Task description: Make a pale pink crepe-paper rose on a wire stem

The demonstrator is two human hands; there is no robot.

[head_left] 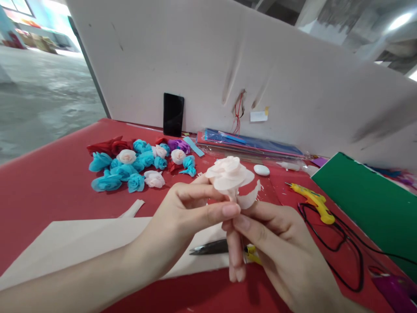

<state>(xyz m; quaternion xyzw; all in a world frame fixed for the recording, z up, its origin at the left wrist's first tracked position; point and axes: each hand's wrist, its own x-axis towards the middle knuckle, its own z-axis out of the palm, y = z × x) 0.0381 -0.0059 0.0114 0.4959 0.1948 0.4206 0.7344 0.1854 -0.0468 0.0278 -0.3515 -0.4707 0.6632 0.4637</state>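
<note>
A pale pink paper rose is upright in the middle of the head view, pinched at its base by my left hand. My right hand meets it there, thumb and fingers closed on a loose curved petal strip that hangs off the rose's right side. The fingertips of both hands touch under the bloom, so the stem end is mostly hidden. Beneath them, scissors with dark blades and yellow handles lie on a cream paper sheet, partly covered by my right hand.
Several blue, red, purple and pink paper flowers are heaped at the left. A phone leans on the white board. To the right are a yellow glue gun with a black cord, a white oval object and a green board.
</note>
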